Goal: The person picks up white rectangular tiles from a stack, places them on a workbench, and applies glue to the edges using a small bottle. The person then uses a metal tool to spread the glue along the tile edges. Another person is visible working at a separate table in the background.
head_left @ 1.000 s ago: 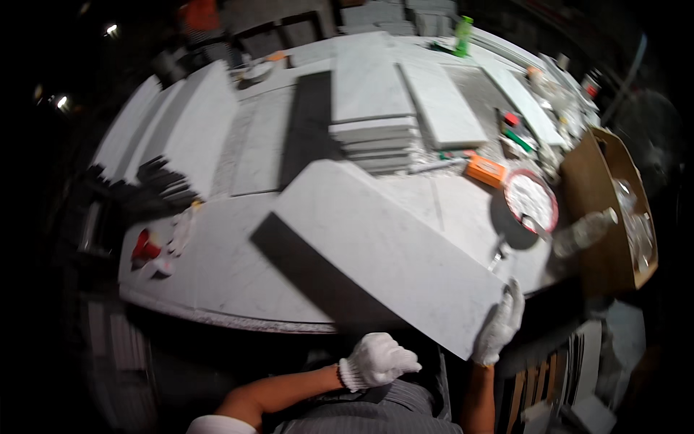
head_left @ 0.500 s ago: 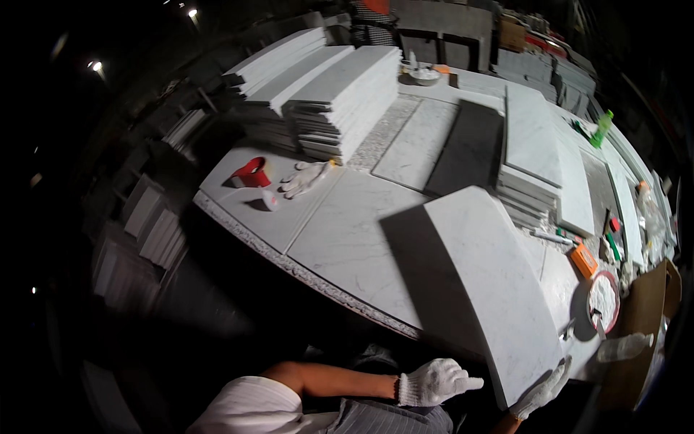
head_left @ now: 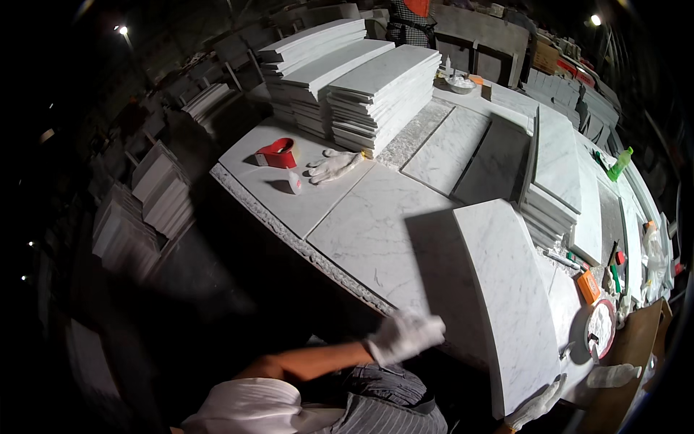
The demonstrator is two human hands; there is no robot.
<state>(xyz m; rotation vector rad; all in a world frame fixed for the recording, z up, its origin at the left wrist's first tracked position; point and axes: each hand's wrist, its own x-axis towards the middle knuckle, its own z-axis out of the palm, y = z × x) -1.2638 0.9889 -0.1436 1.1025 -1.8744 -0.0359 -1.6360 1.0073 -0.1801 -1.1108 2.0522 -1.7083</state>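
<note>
You're standing in a stone workshop — cut marble slabs (head_left: 376, 87) stacked on the worktop (head_left: 376, 231), more stacks (head_left: 155, 195) left of it.

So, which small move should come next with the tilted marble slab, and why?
Probably bring the left hand to the marble slab. The slab stands tilted above the table, only the right hand grips its near corner, and the left hand is apart from its edge.
</note>
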